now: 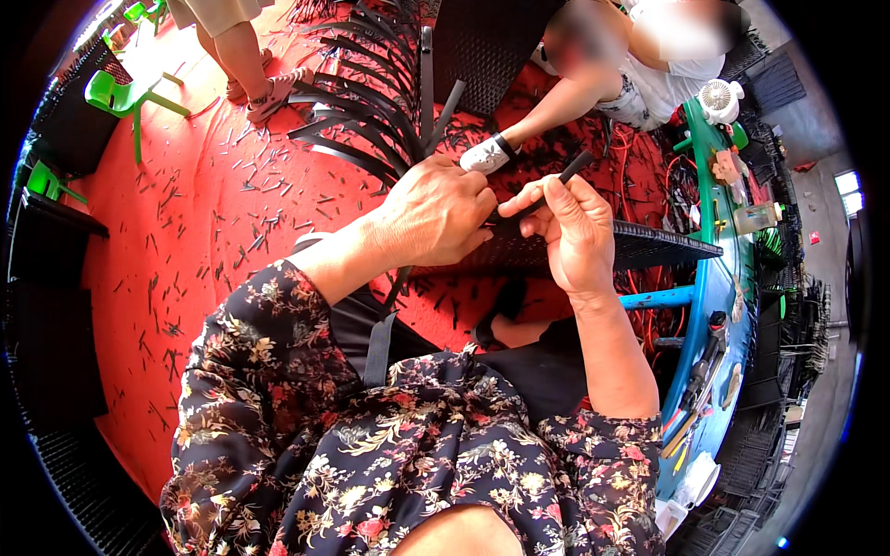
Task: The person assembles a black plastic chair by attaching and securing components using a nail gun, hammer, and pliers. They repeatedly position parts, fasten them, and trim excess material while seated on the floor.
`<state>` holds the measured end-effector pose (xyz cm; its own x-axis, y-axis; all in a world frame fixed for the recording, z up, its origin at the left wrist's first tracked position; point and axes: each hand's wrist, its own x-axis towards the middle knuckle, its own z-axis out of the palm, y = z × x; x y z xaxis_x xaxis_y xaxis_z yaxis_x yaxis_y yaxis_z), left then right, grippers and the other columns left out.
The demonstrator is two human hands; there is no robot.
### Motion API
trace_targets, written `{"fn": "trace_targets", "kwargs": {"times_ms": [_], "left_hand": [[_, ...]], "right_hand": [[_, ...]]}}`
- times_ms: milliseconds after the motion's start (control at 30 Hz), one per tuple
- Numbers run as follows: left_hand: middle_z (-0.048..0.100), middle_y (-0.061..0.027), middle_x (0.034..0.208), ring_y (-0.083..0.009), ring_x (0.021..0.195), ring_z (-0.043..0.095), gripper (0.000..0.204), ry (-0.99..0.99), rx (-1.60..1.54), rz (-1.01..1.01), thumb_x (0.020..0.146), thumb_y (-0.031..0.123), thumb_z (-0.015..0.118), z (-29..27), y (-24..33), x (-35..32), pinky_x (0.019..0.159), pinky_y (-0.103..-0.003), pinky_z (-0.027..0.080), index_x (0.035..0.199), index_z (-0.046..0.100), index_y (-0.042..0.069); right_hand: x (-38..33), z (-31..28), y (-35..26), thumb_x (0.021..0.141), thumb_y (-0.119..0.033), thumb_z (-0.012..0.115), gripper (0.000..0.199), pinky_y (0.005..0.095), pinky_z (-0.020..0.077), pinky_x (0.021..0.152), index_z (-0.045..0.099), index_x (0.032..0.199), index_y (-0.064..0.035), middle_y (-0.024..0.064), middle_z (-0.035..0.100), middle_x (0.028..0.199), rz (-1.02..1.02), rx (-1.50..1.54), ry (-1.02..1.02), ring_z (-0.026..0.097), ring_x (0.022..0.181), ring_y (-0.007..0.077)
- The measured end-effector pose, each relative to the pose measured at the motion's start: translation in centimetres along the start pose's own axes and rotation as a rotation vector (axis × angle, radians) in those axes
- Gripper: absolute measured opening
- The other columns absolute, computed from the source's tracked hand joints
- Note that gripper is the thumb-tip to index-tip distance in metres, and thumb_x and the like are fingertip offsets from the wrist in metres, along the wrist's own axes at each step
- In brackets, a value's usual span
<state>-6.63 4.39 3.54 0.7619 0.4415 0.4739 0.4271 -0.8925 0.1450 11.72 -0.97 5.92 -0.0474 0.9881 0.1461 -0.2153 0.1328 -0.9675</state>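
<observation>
**Both hands on dark weaving strip**

Right hand [573,227] pinches a black strip [556,181] between thumb and fingers, above the woven black panel [649,248]. Left hand [436,213] is closed around strips beside it. Loose strips [357,102] fan over red floor [185,213].

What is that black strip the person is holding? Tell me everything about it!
The black strip is a flat, narrow band that looks like plastic wicker. Its free end sticks up and to the right, past the right hand, whose fingers pinch it. From there it runs down and left behind the left hand, which closes over it. It lies across the edge of a dark woven panel. Similar strips fan out above the hands.
</observation>
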Motion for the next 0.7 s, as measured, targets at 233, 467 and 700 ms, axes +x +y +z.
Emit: {"fn": "trace_targets", "kwargs": {"times_ms": [233,467,700], "left_hand": [[0.053,-0.0058,0.07,-0.0259,0.068,0.059,0.025,0.147,-0.115,-0.03,0.069,0.026,0.072,0.5,0.3,0.1,0.067,-0.039,0.045,0.075,0.056,0.008],[0.05,-0.0048,0.068,-0.0237,0.063,0.055,0.019,0.311,-0.123,0.038,0.073,0.02,0.07,1.2,0.3,-0.3,0.062,-0.037,0.043,0.079,0.057,0.007],[0.051,-0.0052,0.077,-0.0211,0.071,0.054,0.013,0.332,0.028,0.191,0.068,0.015,0.066,0.7,0.6,-0.3,0.067,-0.035,0.043,0.072,0.056,0.006]], "right_hand": [[-0.1,0.7,-0.3,0.099,-0.023,0.049,0.026,0.0228,0.0422,0.058,0.057,0.086,-0.003,0.007,0.061,0.077,-0.001,-0.006,0.022,0.061,0.069,0.0144],[0.4,0.1,0.1,0.1,-0.022,0.049,0.025,0.0207,0.0398,0.055,0.057,0.085,-0.0036,0.0056,0.062,0.073,-0.052,0.007,0.024,0.056,0.061,0.009],[1.0,-0.4,0.2,0.099,-0.025,0.048,0.026,0.02,0.0403,0.053,0.057,0.089,-0.0033,0.0067,0.062,0.074,0.002,-0.01,0.018,0.057,0.061,0.0099]]}}
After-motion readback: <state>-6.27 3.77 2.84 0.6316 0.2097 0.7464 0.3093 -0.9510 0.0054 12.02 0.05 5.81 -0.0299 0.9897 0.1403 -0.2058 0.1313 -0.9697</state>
